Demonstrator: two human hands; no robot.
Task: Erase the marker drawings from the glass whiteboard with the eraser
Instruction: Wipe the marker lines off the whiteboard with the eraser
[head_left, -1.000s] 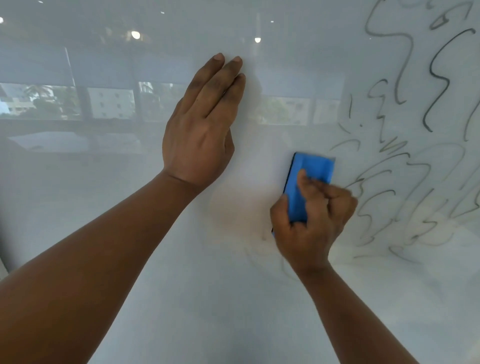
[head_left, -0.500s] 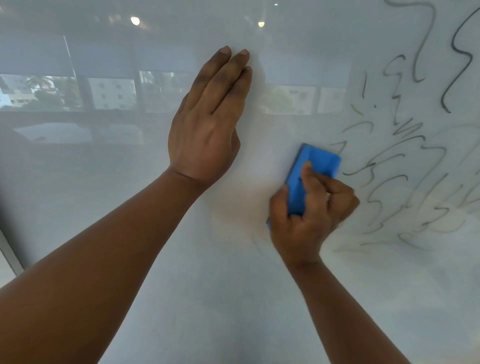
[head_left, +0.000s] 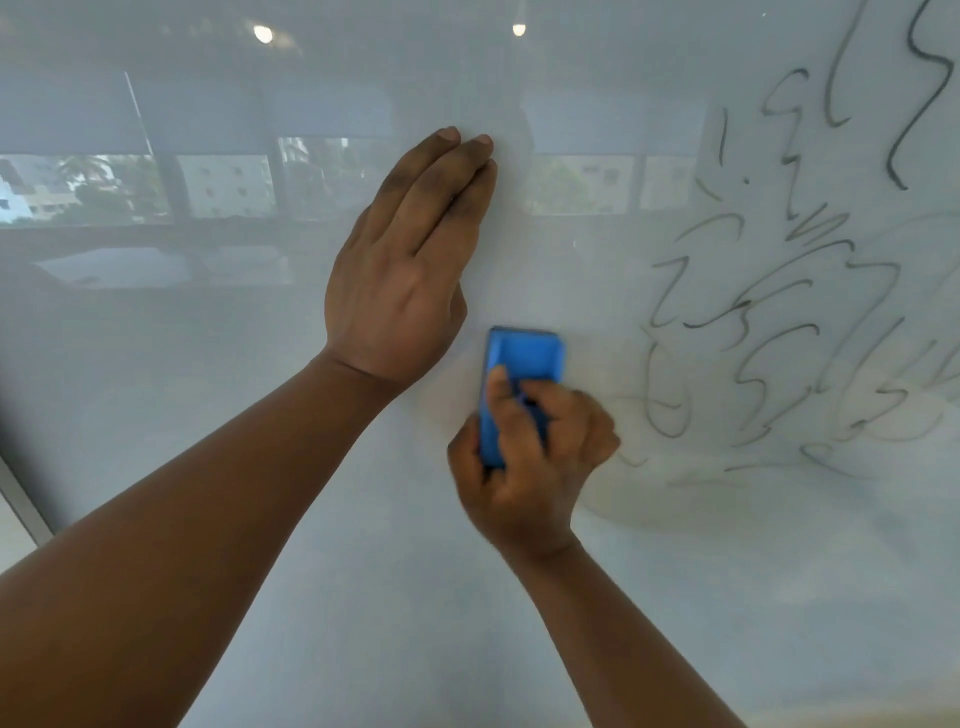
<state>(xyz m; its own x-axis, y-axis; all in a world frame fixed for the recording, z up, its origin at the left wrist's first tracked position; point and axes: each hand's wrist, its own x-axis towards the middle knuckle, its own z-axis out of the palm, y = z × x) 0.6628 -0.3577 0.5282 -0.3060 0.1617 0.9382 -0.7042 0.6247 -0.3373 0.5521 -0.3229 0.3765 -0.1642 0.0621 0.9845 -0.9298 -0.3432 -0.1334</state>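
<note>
Head view: the left hand (head_left: 402, 270) lies flat against the glass whiteboard (head_left: 260, 467), fingers straight and close together, holding nothing. Just below and to its right, the right hand (head_left: 535, 457) has its fingers and thumb curled round a blue eraser (head_left: 522, 358), which stands roughly upright and seems pressed to the board; hand and eraser are slightly blurred. Black marker drawings (head_left: 779, 312), loose squiggly lines, fill the board to the right of the eraser, near it but not touching. Faint smudged traces show below them. Windows and two ceiling lights (head_left: 263, 34) reflect in the upper part of the glass.
</note>
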